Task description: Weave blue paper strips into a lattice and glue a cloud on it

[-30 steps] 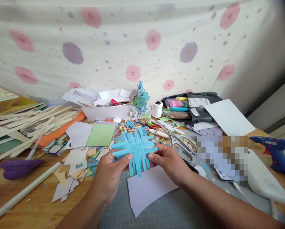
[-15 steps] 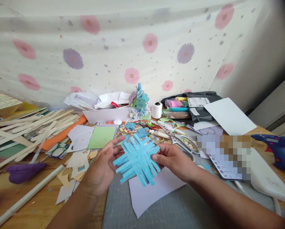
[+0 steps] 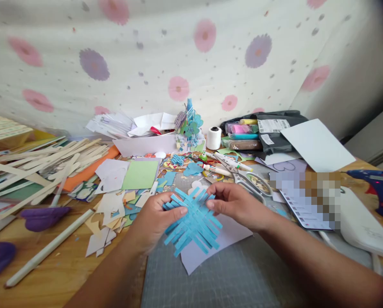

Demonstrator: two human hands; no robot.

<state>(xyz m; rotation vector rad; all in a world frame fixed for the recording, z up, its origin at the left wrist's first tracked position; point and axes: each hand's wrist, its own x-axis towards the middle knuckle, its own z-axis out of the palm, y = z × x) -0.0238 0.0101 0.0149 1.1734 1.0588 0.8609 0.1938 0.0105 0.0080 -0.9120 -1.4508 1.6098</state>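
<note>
Over the grey cutting mat on the table, near its middle: woven blue paper piece, held up at a tilt, partly in front of a pale lilac sheet lying on the mat. Left hand: fingers clamped on the piece's left side, thumb on the upper face, the rest behind and mostly hidden. Right hand: thumb and forefinger pinched together at the strip ends on the upper right. Scissors just beyond the right hand.

Handling (judged): very light, thin, fairly flexible; not slippery. Crossed centre probably the stiffest part; free strip ends likely to bend, tear or slide out of the weave if tugged. Best hold: flat between thumb and fingers near the interlaced middle, light pressure, single strips by their tips only.
</note>
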